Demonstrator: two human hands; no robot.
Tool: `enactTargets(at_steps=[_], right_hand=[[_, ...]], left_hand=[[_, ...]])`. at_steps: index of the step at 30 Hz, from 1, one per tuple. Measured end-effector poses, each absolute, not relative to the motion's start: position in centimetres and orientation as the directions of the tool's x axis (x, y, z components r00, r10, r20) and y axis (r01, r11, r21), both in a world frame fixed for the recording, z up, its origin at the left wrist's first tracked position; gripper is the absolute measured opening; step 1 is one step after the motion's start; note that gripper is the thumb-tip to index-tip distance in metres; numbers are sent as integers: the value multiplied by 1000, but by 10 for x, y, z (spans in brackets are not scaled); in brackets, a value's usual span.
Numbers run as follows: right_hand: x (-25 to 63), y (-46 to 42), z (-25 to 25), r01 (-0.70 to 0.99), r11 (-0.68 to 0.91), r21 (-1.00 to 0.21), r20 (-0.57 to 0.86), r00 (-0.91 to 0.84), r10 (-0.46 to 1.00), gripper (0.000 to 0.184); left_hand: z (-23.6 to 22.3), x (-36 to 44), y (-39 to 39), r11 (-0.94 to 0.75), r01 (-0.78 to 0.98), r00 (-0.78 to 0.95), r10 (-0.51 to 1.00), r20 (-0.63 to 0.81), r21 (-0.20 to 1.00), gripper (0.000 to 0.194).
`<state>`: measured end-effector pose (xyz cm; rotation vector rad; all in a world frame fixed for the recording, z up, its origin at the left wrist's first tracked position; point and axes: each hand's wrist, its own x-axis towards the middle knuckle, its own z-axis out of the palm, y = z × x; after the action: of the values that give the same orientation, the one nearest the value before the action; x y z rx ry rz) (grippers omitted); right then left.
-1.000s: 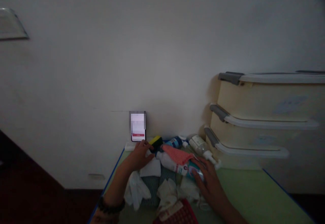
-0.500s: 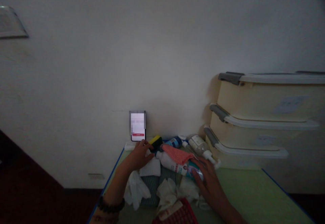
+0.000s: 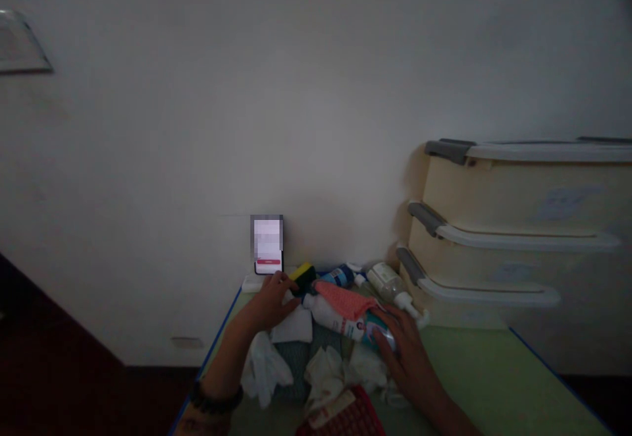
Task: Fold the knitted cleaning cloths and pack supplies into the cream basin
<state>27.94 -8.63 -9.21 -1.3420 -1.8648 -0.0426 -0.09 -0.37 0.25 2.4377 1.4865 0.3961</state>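
My right hand [image 3: 405, 340] is wrapped round the teal-labelled end of a white bottle [image 3: 336, 321], which lies on its side. A coral-pink cloth [image 3: 343, 299] is draped over that bottle. My left hand [image 3: 274, 301] has its fingers apart, just above a folded white cloth [image 3: 293, 327]. Its fingertips are close to a yellow and black sponge [image 3: 303, 278]; whether they touch anything is unclear. Nearer to me lie crumpled white cloth-like pieces [image 3: 266, 367] [image 3: 326, 370], a dark green cloth [image 3: 296, 383] and a red item with a grid pattern [image 3: 345, 416].
A phone [image 3: 268, 245] stands upright against the wall at the back left. Behind the pile lie a blue bottle [image 3: 337, 278] and a clear pump bottle [image 3: 388, 281]. Stacked cream storage boxes [image 3: 494, 205] stand at the right on the green table [image 3: 484, 370] with blue edges.
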Motion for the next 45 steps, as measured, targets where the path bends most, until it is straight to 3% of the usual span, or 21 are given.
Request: enactTargets(at_steps=[36, 39, 42, 43, 45], right_hand=[[279, -87, -86, 799, 429, -421, 613, -98, 784, 37], [280, -86, -88, 797, 434, -420, 623, -95, 777, 37], [279, -86, -88, 794, 428, -431, 621, -84, 780, 37], [279, -87, -88, 794, 424, -437, 615, -80, 784, 37], [278, -87, -87, 794, 416, -443, 606, -76, 791, 37]], left_hand=[[11, 0, -3, -457, 787, 451, 884, 121, 414, 25], [44, 0, -22, -511, 704, 504, 849, 161, 493, 20], [81, -4, -63, -590, 291, 625, 713, 317, 753, 27], [90, -7, -78, -589, 157, 673, 651, 351, 793, 35], [102, -11, -104, -561, 78, 756, 573, 318, 824, 43]])
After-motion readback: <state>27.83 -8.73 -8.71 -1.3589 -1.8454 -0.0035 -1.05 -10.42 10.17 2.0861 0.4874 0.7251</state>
